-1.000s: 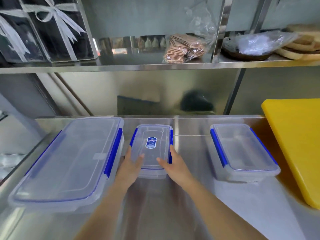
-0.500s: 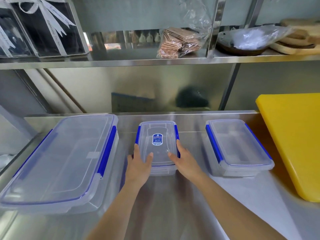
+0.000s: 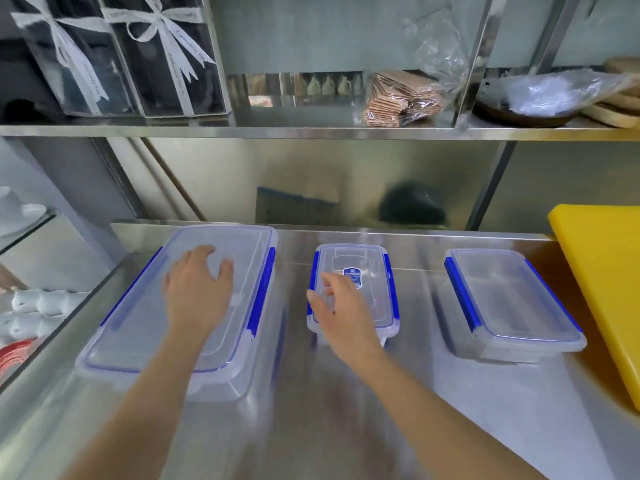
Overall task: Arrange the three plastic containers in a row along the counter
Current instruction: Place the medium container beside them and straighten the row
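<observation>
— Containers all sit on the steel surface point(image 3: 433, 393), three of them side by side: the large container point(image 3: 138, 327) at the left, the small container point(image 3: 377, 289) in the middle, the medium container point(image 3: 512, 299) at the right, each with a clear lid and blue clips.

— Are they touching one another?

— No, bare steel shows between each pair. The medium one lies just beside a yellow cutting board point(image 3: 602, 289) at the far right.

— And the hands?

— The left hand point(image 3: 199, 292) is over the lid of the large container, fingers point(image 3: 204, 252) spread and loosely curved, holding nothing. I cannot tell whether the palm presses on the lid or hangs just above it.

— The right?

— The right hand point(image 3: 341, 306) is over the near left part of the small container's lid, fingers half curled, thumb by the left edge. It has no grip on anything that I can see; it is a little blurred.

— Anything above?

— A metal shelf point(image 3: 311, 131) with dark ribboned gift boxes point(image 3: 117, 64) at the left and a bag of brown wafers point(image 3: 401, 98) further right.
</observation>
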